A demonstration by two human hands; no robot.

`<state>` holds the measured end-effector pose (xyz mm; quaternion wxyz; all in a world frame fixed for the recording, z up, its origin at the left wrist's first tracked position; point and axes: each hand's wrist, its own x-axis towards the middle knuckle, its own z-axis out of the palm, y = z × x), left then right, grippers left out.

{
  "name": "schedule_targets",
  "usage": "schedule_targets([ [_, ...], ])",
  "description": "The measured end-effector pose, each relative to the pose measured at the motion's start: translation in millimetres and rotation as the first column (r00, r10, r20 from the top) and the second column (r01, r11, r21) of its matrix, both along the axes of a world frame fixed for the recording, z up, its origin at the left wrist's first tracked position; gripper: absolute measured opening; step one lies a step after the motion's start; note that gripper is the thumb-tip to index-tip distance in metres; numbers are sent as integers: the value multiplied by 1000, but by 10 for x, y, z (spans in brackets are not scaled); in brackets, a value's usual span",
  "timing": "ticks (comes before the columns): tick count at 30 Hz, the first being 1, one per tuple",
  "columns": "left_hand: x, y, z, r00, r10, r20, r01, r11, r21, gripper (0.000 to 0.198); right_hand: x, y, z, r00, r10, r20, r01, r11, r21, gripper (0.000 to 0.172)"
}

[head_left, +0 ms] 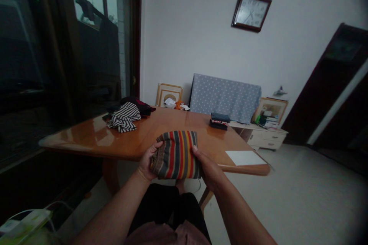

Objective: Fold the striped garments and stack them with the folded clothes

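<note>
A folded striped cloth garment [179,155], with red, yellow, grey and dark bands, is held up in front of me at the near edge of the table. My left hand [148,162] grips its left side, where the folded layers bulge. On the right side my right hand [208,166] holds it, thumb on top and fingers hidden beneath. What kind of garment it is, I cannot tell. Farther back on the table, a small stack of folded clothes [220,121] lies to the right. A loose heap with a black-and-white striped garment [125,116] lies to the left.
The wooden table [169,119] spans the view before me. A white sheet [245,158] lies near its right corner. Behind stand a TV-sized shape under a dotted blue cloth [224,95], a white cabinet [266,138] and framed pictures. A green-and-white box [25,226] is at lower left.
</note>
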<state>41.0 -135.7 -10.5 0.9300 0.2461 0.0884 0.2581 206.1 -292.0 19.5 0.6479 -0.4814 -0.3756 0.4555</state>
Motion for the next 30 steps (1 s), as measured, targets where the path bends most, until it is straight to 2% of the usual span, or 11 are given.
schedule_targets([
  [3, 6, 8, -41, 998, -58, -18, 58, 998, 2, 39, -49, 7, -36, 999, 28, -15, -28, 1000, 5, 50],
  [9, 61, 31, -88, 995, -68, -74, 68, 998, -8, 40, 19, 48, -141, 997, -83, 11, 82, 996, 29, 48],
  [17, 130, -146, 37, 992, -107, -64, 112, 990, 81, 46, 104, 12, -197, 982, -175, 67, 175, 984, 14, 43],
  [21, 101, -138, 29, 986, -69, -151, 92, 984, 154, 40, 155, -17, -238, 978, -194, 71, 193, 981, 25, 45],
  [25, 101, -74, -5, 966, -35, -257, 95, 970, 225, 35, 197, -41, -266, 982, -179, 61, 179, 984, -3, 47],
  [30, 111, -60, 26, 954, 1, -300, 81, 962, 261, 32, 189, -99, -254, 997, -77, -20, 77, 997, -11, 49],
])
